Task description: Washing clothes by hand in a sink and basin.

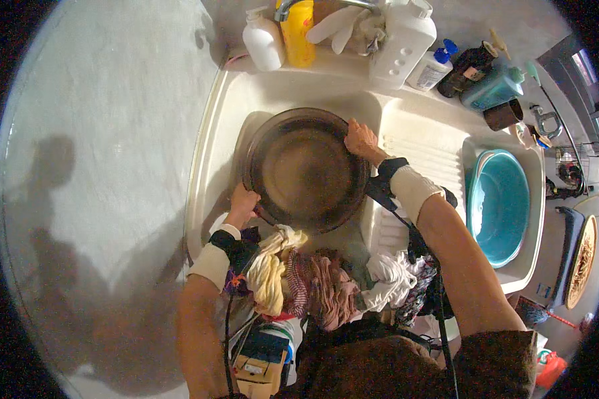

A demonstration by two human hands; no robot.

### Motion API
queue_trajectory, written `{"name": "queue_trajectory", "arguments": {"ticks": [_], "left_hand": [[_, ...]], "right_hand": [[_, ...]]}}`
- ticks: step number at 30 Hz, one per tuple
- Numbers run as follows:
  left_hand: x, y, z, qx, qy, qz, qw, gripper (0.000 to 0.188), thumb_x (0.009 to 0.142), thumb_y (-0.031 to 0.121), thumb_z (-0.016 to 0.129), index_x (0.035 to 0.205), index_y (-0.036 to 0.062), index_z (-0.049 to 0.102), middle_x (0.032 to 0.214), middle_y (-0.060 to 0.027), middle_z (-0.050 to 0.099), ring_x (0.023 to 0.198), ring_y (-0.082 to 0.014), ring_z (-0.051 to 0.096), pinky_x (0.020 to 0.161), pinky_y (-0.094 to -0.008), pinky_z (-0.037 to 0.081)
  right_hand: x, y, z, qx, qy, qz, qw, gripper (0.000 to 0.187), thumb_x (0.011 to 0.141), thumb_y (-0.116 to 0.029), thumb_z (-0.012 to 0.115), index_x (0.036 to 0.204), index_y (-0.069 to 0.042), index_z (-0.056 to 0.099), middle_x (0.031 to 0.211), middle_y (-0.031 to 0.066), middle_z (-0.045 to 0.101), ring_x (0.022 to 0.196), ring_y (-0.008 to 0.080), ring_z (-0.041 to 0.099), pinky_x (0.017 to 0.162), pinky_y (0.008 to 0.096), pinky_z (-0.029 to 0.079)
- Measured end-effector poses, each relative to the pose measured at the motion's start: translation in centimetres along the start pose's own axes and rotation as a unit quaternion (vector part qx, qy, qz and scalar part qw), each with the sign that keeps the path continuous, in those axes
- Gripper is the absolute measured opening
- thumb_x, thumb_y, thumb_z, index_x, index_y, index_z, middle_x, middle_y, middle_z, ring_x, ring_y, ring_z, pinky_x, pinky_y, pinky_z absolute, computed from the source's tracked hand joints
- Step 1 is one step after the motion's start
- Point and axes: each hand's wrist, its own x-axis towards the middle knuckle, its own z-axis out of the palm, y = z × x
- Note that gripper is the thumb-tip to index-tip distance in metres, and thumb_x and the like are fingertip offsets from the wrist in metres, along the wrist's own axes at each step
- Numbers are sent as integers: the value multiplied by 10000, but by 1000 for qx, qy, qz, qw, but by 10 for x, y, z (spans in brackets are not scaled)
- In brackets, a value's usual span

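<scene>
Clenched on the rim of a dark brown basin point(349, 199), both hands have it: L hand point(244, 201) at lower L, R hand point(363, 139) at upper R, roughly opp. sides. Nearest the body, a row of laundry point(333, 292) bunches along the front, yellow cloth point(267, 282) at one end & white cloth point(389, 279) toward the other; prob. best to steer the basin's near edge clear of it, esp. the yellow bit just beside. Past that, basin is w/in the white sink point(313, 93), L of the ribbed washboard point(422, 156); I'd share the load evenly b/w hands & make any tilt slow, toward the far side. Hard to see: sink's front edge, mostly under cloth; fingertips curled round the rim; basin's murky inside, so can't tell if there's water or how deep, nor if its base touches bottom. R forearm point(456, 259) blocks part of the washboard. At the back, faucet point(283, 11) is cut off up top & the bundled gloves point(343, 28) are tough to sort out.
</scene>
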Motion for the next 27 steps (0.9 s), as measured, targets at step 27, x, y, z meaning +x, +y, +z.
{"name": "queue_trajectory", "arguments": {"ticks": [27], "left_hand": [[-143, 180, 3, 72, -104, 119, 985, 335, 695, 37, 532, 1002, 7, 404, 723, -110, 535, 556, -206, 563, 426, -369, 503]], "right_hand": [[-111, 43, -184, 53, 128, 5, 990, 212, 721, -127, 477, 819, 47, 549, 808, 248, 590, 746, 369, 596, 663, 440, 467]]}}
